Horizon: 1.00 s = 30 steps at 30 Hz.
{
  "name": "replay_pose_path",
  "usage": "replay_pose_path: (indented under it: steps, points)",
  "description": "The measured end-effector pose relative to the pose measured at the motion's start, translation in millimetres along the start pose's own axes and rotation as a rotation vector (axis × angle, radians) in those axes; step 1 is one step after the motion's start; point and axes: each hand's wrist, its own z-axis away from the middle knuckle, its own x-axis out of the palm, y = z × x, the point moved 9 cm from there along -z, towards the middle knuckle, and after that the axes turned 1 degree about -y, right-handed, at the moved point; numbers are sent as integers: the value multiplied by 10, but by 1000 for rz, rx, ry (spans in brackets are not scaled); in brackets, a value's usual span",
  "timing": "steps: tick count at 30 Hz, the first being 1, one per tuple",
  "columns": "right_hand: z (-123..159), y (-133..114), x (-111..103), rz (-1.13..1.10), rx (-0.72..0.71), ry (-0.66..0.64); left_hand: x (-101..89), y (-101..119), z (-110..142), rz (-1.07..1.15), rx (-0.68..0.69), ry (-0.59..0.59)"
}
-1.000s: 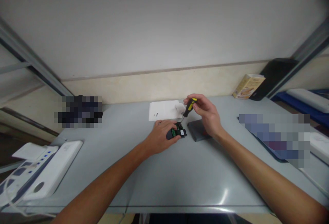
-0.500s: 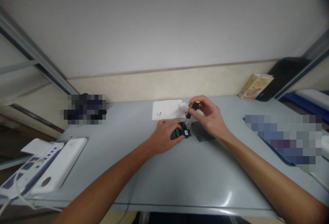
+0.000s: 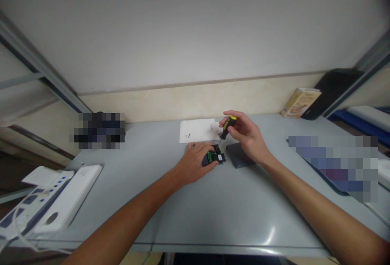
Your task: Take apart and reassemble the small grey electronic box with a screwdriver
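My left hand (image 3: 197, 161) is closed around a small opened black device (image 3: 218, 158) that shows a green circuit board (image 3: 210, 156), pressing it against the table. In my right hand (image 3: 248, 135) is a screwdriver (image 3: 228, 127) with a black and yellow handle, tilted, its thin shaft running down into the device. The thumb rests against the handle while some fingers stand away from it. The exact spot where the tip meets the device is too small to make out. A flat dark grey piece (image 3: 239, 155) lies just right of the device, partly under my right hand.
Behind my hands lies white paper (image 3: 198, 129) with several tiny dark bits, perhaps screws, on it. A power strip (image 3: 33, 200) and a white slab-like device (image 3: 71, 198) lie at the left. A yellow box (image 3: 300, 103) leans by the wall at the back right.
The fingers of my right hand have loosened and spread around the screwdriver handle, showing more of it. My left hand and the device stay in place; the view has shifted slightly.
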Motion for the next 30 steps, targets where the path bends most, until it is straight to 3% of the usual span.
replay_pose_path:
  steps: [3,7,12,17,20,23,30]
  points:
    - [-8,-11,13,-11,9,-42,-17,13,0,-2,0,1]
    - [-19,-21,-75,107,1,47,-35,32,-2,-9,14,-3]
    - [-12,5,-10,-57,21,-20,-25,27,0,-18,23,-12]
    - [-24,67,-75,-116,56,46,-10,10,3,-14,20,-11]
    - [-31,100,-60,-162,71,19,-9,10,2,-11,18,-7]
    - [-17,116,-15,-180,77,-10,-10,15,1,-3,19,-9]
    - [9,119,-35,-134,44,59,-6,7,1,-3,17,-24]
